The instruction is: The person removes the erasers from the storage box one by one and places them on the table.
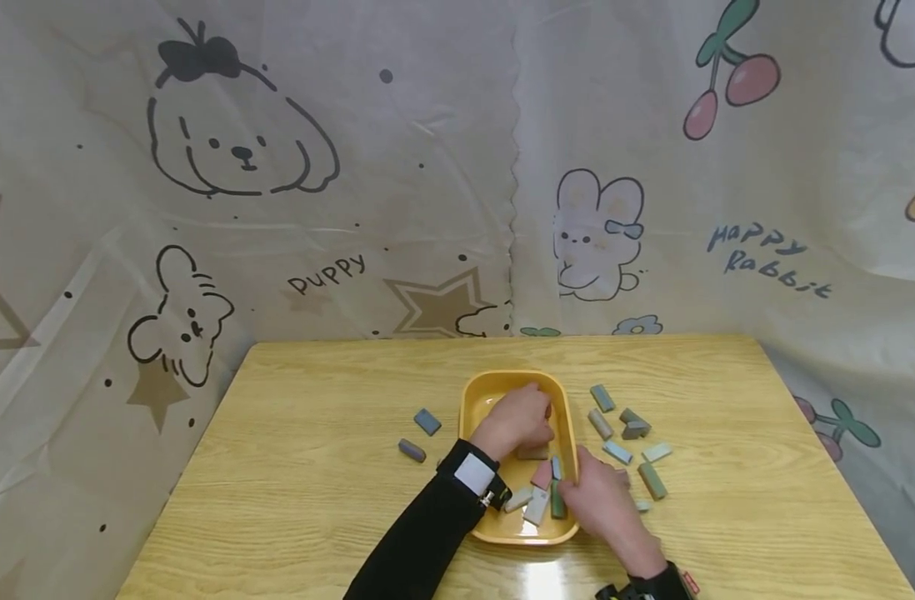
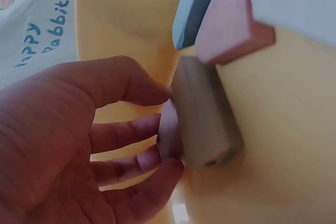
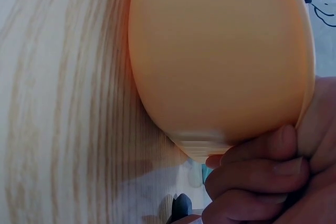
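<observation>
A yellow tray stands on the wooden table, with my left hand reaching down inside it. In the left wrist view, the thumb and fingertips of that hand pinch a small mauve block, close against a brown block. A pink block and a blue block lie near them in the tray. My right hand grips the tray's right side near the front corner, its fingers curled against the outer wall.
Near the tray's front lie a white block, a cream block and a green block. Several blocks, including a green one, lie scattered right of the tray. A blue block and a purple-grey one are to its left.
</observation>
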A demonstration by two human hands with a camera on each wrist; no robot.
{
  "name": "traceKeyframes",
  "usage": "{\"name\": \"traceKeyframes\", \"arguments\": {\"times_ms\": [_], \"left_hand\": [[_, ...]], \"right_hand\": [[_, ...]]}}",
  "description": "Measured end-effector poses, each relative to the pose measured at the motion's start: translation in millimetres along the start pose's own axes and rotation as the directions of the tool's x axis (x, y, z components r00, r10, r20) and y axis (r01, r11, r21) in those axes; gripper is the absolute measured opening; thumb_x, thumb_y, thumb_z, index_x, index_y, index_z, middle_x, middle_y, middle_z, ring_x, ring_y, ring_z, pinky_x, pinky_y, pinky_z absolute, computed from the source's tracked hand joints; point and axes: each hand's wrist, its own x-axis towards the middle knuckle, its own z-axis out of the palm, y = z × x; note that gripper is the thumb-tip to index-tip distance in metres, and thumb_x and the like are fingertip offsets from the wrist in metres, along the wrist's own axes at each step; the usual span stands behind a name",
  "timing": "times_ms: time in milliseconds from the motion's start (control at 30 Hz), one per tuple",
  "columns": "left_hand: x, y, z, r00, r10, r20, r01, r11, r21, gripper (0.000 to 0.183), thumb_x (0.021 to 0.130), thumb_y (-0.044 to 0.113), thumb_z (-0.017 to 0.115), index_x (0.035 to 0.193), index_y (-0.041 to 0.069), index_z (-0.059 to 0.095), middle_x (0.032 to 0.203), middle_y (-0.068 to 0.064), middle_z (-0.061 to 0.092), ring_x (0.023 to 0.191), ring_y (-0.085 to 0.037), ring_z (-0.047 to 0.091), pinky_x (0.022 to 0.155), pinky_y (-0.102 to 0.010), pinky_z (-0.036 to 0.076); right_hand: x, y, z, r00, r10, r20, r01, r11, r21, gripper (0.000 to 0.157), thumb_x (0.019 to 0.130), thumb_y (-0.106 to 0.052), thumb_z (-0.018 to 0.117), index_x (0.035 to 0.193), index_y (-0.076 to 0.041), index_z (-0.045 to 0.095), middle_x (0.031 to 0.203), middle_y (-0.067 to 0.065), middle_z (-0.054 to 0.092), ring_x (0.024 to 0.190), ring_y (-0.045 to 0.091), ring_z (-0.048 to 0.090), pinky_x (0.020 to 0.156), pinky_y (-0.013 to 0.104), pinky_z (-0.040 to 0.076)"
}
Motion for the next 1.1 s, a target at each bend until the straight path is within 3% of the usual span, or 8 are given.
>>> {"name": "traceKeyframes", "arguments": {"times_ms": [233,467,667,800,900,1033,1100], "left_hand": [[0.4,3.5,-3.1,1.000,-0.016,0.008,0.016,1.000,0.023,0.019,0.076,0.024,0.070,0.090,0.012,0.065,0.096,-0.001,0.052,0.074,-0.015,0.051,0.063,-0.027,0.044],[0.4,2.4,5.0,1.000,-0.016,0.018,0.015,0.998,0.066,0.018,0.074,0.024,0.072,0.085,0.014,0.064,0.095,-0.003,0.051,0.073,-0.015,0.050,0.062,-0.027,0.044],[-17.5,-5.9,-11.5,0.999,-0.037,-0.033,0.037,0.999,-0.008,0.024,0.076,0.030,0.074,0.088,0.012,0.063,0.095,-0.002,0.051,0.069,-0.014,0.051,0.057,-0.025,0.043],[-42.7,-25.5,-32.7,0.989,-0.040,-0.145,0.036,0.999,-0.034,0.025,0.075,0.026,0.070,0.093,0.010,0.064,0.101,-0.006,0.054,0.072,-0.016,0.051,0.061,-0.028,0.046],[-63.1,-50.1,-44.3,0.967,-0.061,-0.246,0.053,0.998,-0.039,0.029,0.074,0.023,0.067,0.096,0.006,0.065,0.100,-0.009,0.055,0.075,-0.018,0.051,0.067,-0.033,0.049],[-81.1,-89.6,-48.9,0.934,-0.176,-0.311,0.147,0.983,-0.114,0.031,0.074,0.021,0.064,0.100,0.003,0.064,0.097,-0.010,0.053,0.075,-0.021,0.051,0.069,-0.037,0.049],[-86.2,-109.7,-47.2,0.916,-0.250,-0.313,0.208,0.965,-0.162,0.032,0.076,0.021,0.063,0.102,0.002,0.063,0.098,-0.012,0.052,0.074,-0.023,0.052,0.067,-0.038,0.049]], "right_hand": [[-1,5,-3.6,1.000,0.012,-0.014,-0.012,1.000,-0.013,0.042,0.081,-0.016,0.061,0.120,-0.002,0.056,0.101,0.014,0.071,0.091,0.028,0.064,0.083,0.053,0.040],[1,6,0.1,1.000,-0.008,0.003,0.008,1.000,-0.002,0.044,0.081,-0.015,0.061,0.122,-0.002,0.056,0.103,0.013,0.071,0.095,0.030,0.064,0.086,0.057,0.035],[0,4,0.8,1.000,0.005,0.020,-0.005,1.000,0.019,0.042,0.082,-0.014,0.061,0.122,-0.002,0.056,0.101,0.012,0.072,0.091,0.026,0.064,0.087,0.057,0.035],[-1,1,1.7,1.000,0.001,0.011,-0.001,0.999,0.037,0.039,0.082,-0.013,0.061,0.119,-0.002,0.057,0.099,0.011,0.072,0.090,0.024,0.063,0.088,0.057,0.035],[-3,1,3.5,1.000,-0.010,0.009,0.009,0.999,0.043,0.040,0.082,-0.013,0.061,0.120,-0.001,0.057,0.099,0.013,0.072,0.089,0.025,0.064,0.090,0.061,0.032],[-2,1,4.5,1.000,-0.013,0.002,0.013,0.999,0.032,0.043,0.082,-0.014,0.061,0.122,0.001,0.055,0.101,0.014,0.072,0.089,0.025,0.064,0.092,0.061,0.031],[0,2,3.9,1.000,-0.003,0.002,0.003,1.000,0.026,0.045,0.082,-0.014,0.060,0.123,0.001,0.054,0.103,0.015,0.071,0.090,0.025,0.063,0.091,0.059,0.033]]}}
